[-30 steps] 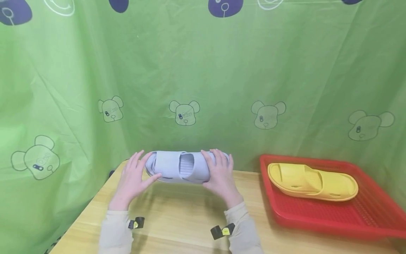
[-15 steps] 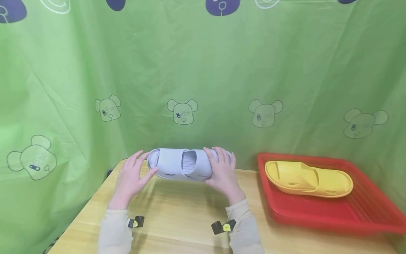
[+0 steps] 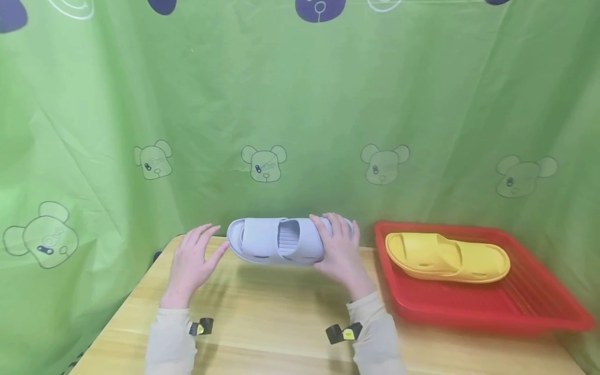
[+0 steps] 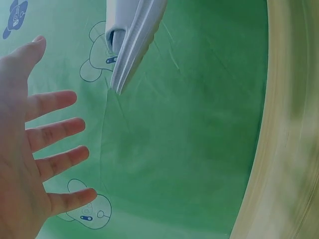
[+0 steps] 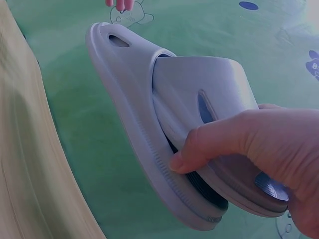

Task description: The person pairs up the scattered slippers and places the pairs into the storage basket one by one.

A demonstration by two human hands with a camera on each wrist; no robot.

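A pair of pale blue-grey slippers [image 3: 261, 240], one tucked into the other, is held in the air above the table. My right hand [image 3: 344, 259] grips the pair by its right end. In the right wrist view the thumb [image 5: 199, 148] presses on the side of the slippers [image 5: 124, 79], where the two soles overlap. My left hand [image 3: 189, 266] is beside the left end of the pair, its fingers spread. The left wrist view shows a gap between that hand [image 4: 30, 144] and the slipper tip [image 4: 130, 50].
To the right, a red plastic basket [image 3: 450, 307] stands on the wooden table [image 3: 262, 333]. Inside it lies a yellow pair of slippers [image 3: 445, 258], towards its back. A green curtain [image 3: 300, 94] with bear prints hangs close behind the table.
My left hand has let go of the blue-grey slippers. My right hand has carried them a little to the right, away from the left hand. The head view has shifted slightly.
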